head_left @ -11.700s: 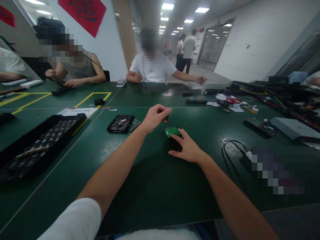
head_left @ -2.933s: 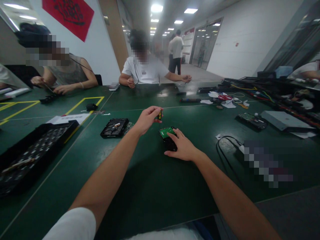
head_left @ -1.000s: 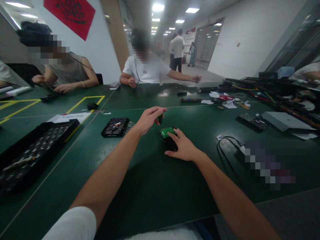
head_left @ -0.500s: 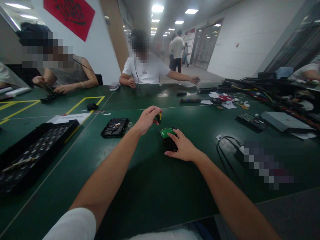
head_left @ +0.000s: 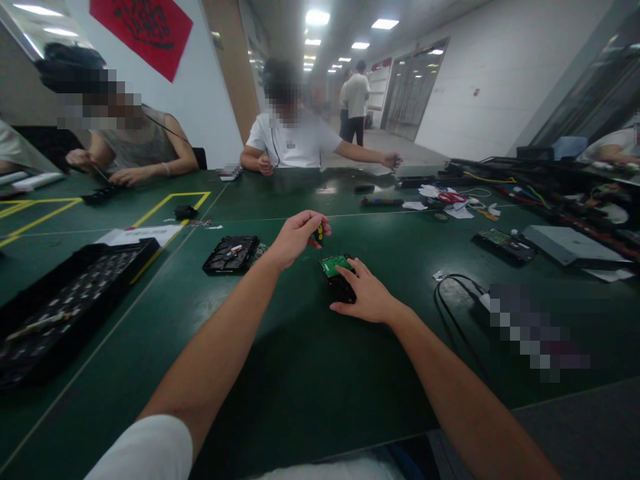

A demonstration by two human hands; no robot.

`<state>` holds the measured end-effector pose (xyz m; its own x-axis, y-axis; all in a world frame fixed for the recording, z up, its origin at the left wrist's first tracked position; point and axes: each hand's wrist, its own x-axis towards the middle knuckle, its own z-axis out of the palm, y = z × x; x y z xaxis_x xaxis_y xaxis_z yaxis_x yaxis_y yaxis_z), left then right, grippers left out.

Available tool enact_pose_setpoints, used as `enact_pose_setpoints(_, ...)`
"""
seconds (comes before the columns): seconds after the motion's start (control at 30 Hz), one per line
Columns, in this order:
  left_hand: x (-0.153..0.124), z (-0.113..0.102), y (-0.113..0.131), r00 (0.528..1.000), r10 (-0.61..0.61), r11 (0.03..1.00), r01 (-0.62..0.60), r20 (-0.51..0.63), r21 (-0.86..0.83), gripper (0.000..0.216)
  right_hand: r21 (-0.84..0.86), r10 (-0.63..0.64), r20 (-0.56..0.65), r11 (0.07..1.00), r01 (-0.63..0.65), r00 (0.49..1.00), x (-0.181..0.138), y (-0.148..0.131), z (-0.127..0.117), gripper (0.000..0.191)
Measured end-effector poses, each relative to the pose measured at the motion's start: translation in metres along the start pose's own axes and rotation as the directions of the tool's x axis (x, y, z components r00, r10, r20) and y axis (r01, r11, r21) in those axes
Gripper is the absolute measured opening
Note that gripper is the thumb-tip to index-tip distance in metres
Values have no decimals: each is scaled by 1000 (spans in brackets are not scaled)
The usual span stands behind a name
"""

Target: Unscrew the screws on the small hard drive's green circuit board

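Observation:
A black hard drive [head_left: 339,288] with a green circuit board [head_left: 336,266] on top lies on the green table in front of me. My right hand [head_left: 367,293] grips it from the right, fingers over the board and thumb at the near side. Just beyond the drive's far left corner, my left hand [head_left: 301,237] pinches the yellow and black handle of a screwdriver [head_left: 319,233], which stands nearly upright. The tip is too small to make out against the board's far edge.
Left of my hands lies another opened black drive casing [head_left: 231,255]. A long black tray [head_left: 145,248] holds small parts at far left. On the right are a cable [head_left: 453,317], another drive [head_left: 505,245] and a grey metal box [head_left: 575,243]. Two people [head_left: 293,143] sit across the table.
The screwdriver handle has turned a little in my left hand, and those fingers have shifted slightly. My right hand and the drive stay in place.

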<state>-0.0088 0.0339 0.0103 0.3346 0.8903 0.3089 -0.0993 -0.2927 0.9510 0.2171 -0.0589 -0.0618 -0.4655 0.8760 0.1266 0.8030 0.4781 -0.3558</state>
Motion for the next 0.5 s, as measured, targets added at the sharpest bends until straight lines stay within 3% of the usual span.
enact_pose_setpoints(0.5, 1, 3, -4, 983, 70, 992, -51, -169, 112, 44, 27, 11, 10, 1000, -11, 1000, 0, -1, -1, 105)
